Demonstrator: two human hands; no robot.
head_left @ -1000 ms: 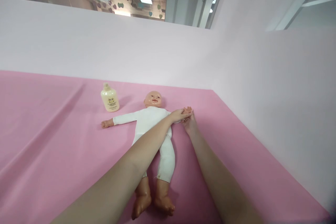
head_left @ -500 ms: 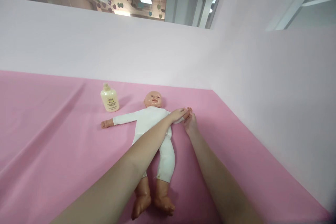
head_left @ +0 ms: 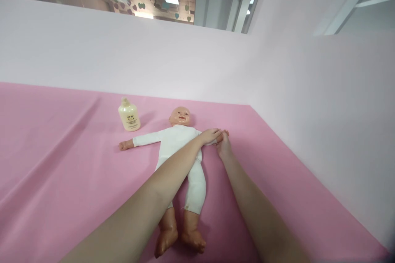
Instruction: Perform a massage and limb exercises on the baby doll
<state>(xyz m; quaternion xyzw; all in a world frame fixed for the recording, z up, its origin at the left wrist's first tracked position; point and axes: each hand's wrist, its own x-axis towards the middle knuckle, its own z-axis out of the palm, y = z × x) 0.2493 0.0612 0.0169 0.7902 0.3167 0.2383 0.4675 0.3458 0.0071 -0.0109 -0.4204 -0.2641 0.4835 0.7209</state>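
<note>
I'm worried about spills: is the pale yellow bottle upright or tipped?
Upright: the bottle stands base down on the pink sheet, neck uppermost.

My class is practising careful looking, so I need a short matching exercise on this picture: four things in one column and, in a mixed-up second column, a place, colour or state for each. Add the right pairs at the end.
Column one
1. Doll
2. Bottle
3. Cloth
4. Left hand

Column two
A. Pink, spread underneath the other things
B. At the end of the forearm that crosses over the doll
C. Lying face up, with a white body
D. Pale yellow, standing upright

Right pairs: 1-C, 2-D, 3-A, 4-B
</note>
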